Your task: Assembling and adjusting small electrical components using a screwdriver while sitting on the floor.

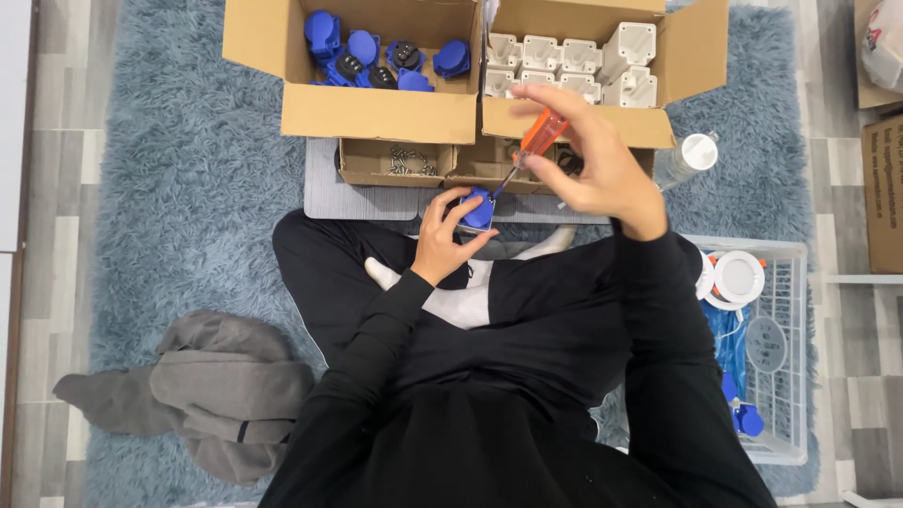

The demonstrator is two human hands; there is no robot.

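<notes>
Seated cross-legged on a shaggy blue rug [188,179], seen from above. Left hand [444,235], grip closed around a small blue socket part [479,212], held just above the lap near a grey mat [362,196]. Right hand [583,155], grip closed on an orange-handled screwdriver [538,139], shaft angled down and left, tip touching or just at the blue part.

Directly ahead, two open cardboard boxes side by side: left box [376,113] loaded with blue covers [376,58] and a few black pieces, right box [574,120] packed with white housings [574,61]. Raised right hand partly blocking the front wall of the right box. Below them, on the mat, two shallow cardboard trays: one [395,162] holding loose screws, the other [489,167] largely hidden behind screwdriver and fingers.

Right of the boxes, a clear bottle with a white cap [691,155] lying on the rug. Beside the right arm, a white wire basket [785,376] containing round white fittings and blue parts, partly hidden by the black sleeve. At lower left, a crumpled grey garment [207,390] on the rug, well apart from both hands. More cartons [884,188] at the right edge, on grey plank floor.
</notes>
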